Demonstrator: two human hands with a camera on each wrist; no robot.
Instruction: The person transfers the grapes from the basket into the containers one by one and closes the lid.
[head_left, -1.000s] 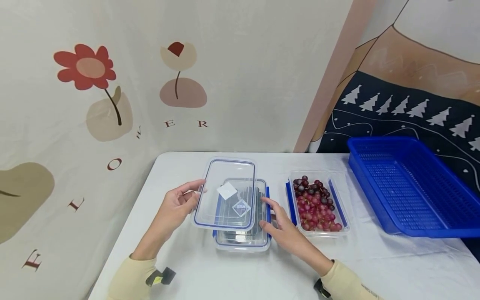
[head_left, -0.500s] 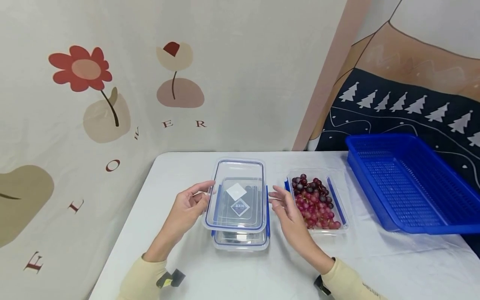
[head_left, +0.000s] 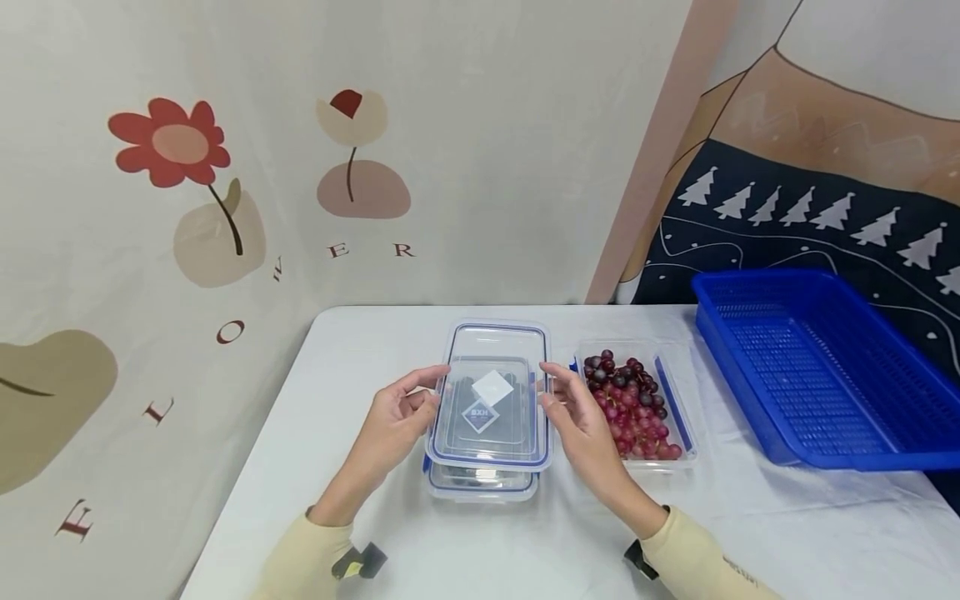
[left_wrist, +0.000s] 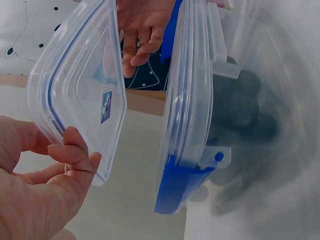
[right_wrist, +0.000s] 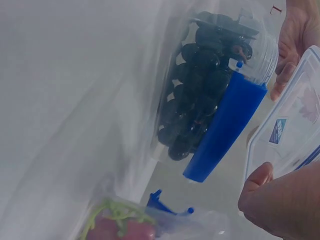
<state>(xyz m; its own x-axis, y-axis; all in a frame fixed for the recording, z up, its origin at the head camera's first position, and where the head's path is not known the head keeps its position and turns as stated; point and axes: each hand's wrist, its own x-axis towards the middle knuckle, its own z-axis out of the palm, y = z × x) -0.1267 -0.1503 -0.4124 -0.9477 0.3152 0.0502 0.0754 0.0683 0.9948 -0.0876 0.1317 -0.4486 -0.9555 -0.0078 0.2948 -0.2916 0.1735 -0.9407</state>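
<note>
A clear rectangular lid (head_left: 498,343) with a blue seal and a diamond sticker is held level between my hands. My left hand (head_left: 397,417) pinches its left edge between thumb and fingers. On the opposite edge, my right hand (head_left: 588,421) grips it the same way. Below stands a clear food container (head_left: 483,489) with its own lid on; a gap separates it from the held lid in the left wrist view. Dark grapes (right_wrist: 200,85) fill that container, and a blue side latch (right_wrist: 227,127) hangs down along its wall.
To the right is a lidless clear container (head_left: 693,454) of red and dark grapes (head_left: 630,404). A large blue plastic basket (head_left: 783,442) stands at the far right. White cloth covers the table (head_left: 360,333), with a printed curtain (head_left: 510,150) behind.
My left hand has carried the lid rightward, more squarely over the container. My right hand has left the lower container's side and now grips the lid's right edge.
</note>
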